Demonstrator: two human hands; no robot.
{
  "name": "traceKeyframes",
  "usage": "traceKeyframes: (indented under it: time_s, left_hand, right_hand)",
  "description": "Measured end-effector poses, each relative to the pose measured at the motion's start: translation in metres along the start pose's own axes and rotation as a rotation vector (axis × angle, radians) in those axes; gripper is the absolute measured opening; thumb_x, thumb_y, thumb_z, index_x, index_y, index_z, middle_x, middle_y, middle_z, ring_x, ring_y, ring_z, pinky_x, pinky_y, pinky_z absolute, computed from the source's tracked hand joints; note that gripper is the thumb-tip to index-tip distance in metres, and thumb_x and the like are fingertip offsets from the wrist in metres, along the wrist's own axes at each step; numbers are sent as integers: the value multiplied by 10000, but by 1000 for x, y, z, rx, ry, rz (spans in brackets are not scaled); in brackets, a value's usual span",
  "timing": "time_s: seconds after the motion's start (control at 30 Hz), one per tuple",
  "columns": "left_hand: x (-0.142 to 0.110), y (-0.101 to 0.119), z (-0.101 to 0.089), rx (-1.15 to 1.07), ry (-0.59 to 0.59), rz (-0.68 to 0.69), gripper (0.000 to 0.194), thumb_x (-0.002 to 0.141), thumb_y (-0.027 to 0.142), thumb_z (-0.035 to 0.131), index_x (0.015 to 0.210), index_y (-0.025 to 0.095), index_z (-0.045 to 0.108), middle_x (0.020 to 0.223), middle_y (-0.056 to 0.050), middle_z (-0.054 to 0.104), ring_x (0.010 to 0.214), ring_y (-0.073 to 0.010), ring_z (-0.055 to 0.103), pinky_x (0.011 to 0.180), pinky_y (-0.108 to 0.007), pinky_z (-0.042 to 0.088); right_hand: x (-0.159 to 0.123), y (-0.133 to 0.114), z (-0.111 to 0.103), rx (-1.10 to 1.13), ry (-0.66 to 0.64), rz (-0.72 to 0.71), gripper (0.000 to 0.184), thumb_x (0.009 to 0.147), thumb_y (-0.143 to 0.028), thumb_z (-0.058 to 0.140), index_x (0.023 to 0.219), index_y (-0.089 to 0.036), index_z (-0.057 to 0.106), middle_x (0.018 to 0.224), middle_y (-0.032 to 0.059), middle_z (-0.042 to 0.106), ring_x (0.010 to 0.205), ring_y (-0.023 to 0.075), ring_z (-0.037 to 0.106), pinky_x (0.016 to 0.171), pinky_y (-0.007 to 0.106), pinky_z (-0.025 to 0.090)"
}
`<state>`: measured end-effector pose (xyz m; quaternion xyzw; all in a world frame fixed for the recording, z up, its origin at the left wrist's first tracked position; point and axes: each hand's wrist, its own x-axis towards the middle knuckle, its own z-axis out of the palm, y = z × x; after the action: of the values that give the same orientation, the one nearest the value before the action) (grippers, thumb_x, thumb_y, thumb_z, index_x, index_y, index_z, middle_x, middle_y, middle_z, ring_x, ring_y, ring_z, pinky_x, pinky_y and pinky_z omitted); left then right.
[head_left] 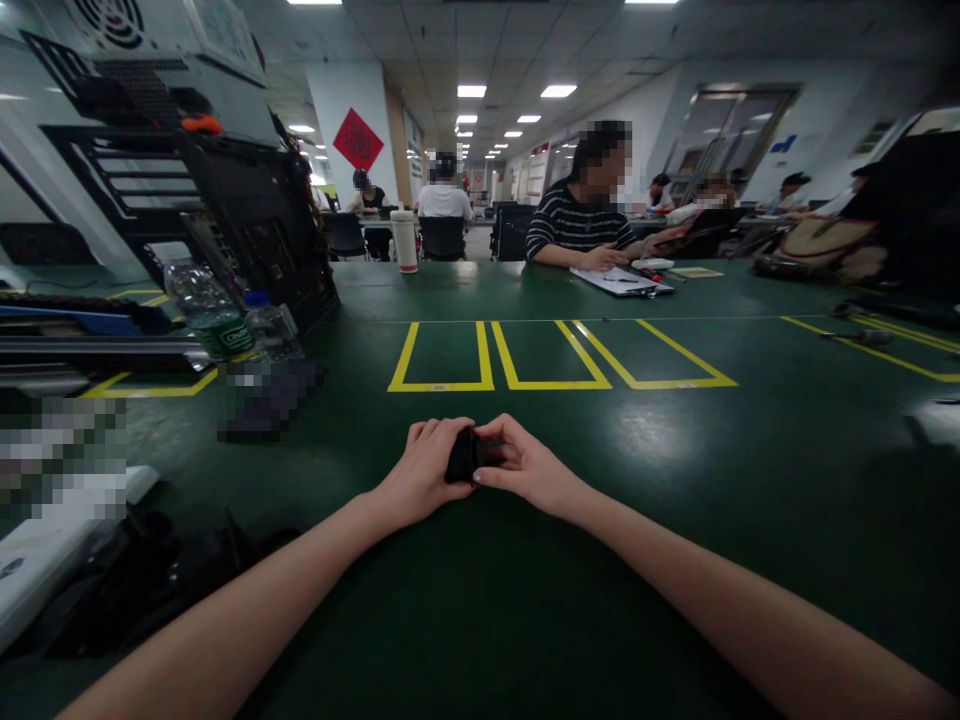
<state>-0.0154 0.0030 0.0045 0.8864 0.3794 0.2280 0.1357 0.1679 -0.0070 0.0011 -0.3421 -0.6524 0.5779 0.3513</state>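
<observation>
A small black object (463, 457), rounded and dark, is between my two hands just above or on the green table (480, 620); I cannot make out its kind. Wrapped round its left side is my left hand (431, 462), thumb toward me and fingers on the far side. My right hand (521, 462) pinches its right end between thumb and fingers. Much of the object is hidden by my fingers. Beyond my hands, yellow tape outlines (441, 387) mark the tabletop.
To the left stand a plastic bottle (206, 305), a smaller blue-capped bottle (271, 325) and black computer hardware (262, 220). A white cup (405, 240) is at the far edge. Across the table sits a person in a striped top (574, 225) beside a clipboard (621, 281).
</observation>
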Motion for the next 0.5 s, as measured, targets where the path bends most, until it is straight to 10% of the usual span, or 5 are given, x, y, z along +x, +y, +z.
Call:
traceKeyframes:
  time_s: [0.5]
  left_hand:
    - [0,-2,3,-23,30,-7,560,688,272,629,1158,229,327,1078,-57,485,974,-240,461,852,-407,322]
  right_hand:
    - [1,0,1,-14,29,28,285,744,-238,569,1002,-216,449,1053,31,494,1007,180,507,884,398,421]
